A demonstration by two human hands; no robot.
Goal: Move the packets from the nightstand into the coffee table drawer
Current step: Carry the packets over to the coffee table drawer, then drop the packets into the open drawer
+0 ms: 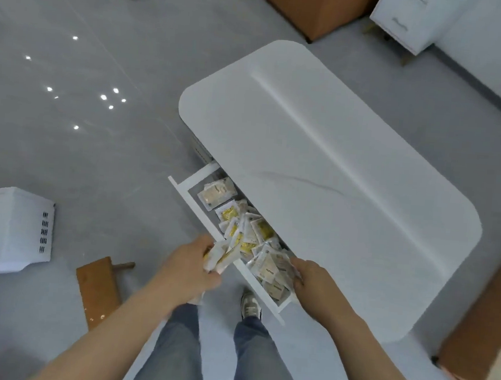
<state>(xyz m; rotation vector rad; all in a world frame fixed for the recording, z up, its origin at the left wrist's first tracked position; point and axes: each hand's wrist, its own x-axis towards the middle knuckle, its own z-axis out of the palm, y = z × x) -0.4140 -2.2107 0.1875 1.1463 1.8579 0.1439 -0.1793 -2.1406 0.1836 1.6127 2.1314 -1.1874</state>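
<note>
The white coffee table has its drawer pulled out toward me. Inside lies a heap of clear packets with yellow and beige contents. My left hand grips a bunch of packets just above the drawer's front edge. My right hand holds several beige packets over the near end of the drawer.
A white slatted crate stands on the floor at the left, with a small wooden stool beside it. Brown cabinets and a white drawer unit stand beyond the table. Another brown piece stands at the right. My legs and shoe are below the drawer.
</note>
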